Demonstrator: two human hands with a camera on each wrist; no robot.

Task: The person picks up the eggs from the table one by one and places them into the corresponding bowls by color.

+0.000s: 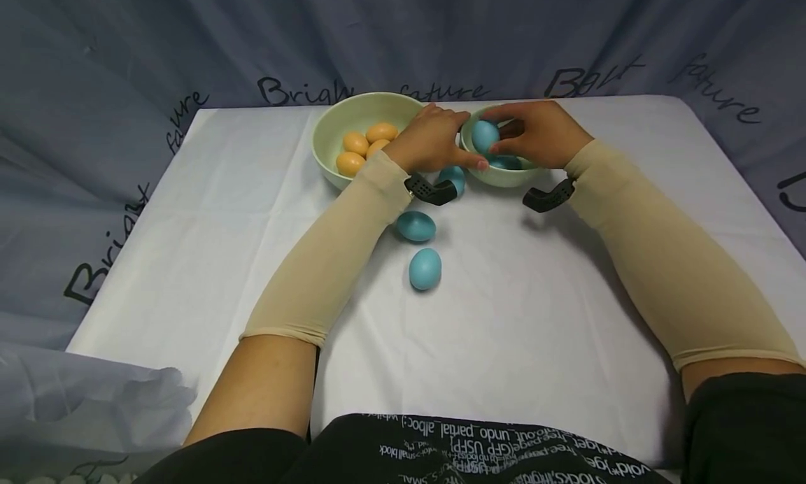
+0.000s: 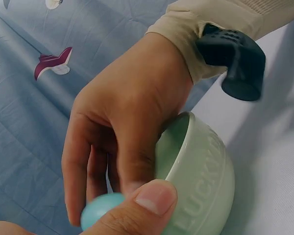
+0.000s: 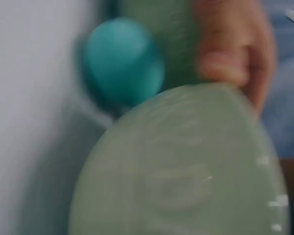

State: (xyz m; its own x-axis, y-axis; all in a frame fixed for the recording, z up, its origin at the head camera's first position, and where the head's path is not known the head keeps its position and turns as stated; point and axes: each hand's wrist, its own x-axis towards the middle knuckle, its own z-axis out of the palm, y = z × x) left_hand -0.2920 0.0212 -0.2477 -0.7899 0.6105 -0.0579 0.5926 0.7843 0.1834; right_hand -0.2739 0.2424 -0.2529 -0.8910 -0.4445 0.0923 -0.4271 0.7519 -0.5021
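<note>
In the head view my right hand point(image 1: 541, 134) pinches a blue egg point(image 1: 485, 136) above the small green bowl point(image 1: 500, 178). Another blue egg point(image 1: 506, 162) lies inside that bowl. My left hand point(image 1: 431, 141) holds the small bowl's left side, its thumb at the near rim; contact along its other fingers is partly hidden. The left wrist view shows the right hand point(image 2: 127, 112) reaching over the rim with the blue egg point(image 2: 100, 208) at its fingertips. In the blurred right wrist view, the small bowl point(image 3: 181, 161) fills the front, near the left thumb point(image 3: 223, 68).
A larger green bowl point(image 1: 324, 138) with several orange eggs point(image 1: 380, 132) stands left of the small one. Three blue eggs are on the white cloth: one partly under the left wrist point(image 1: 452, 180), a dark one point(image 1: 416, 226) and a lighter one point(image 1: 425, 269). Grey curtains hang behind.
</note>
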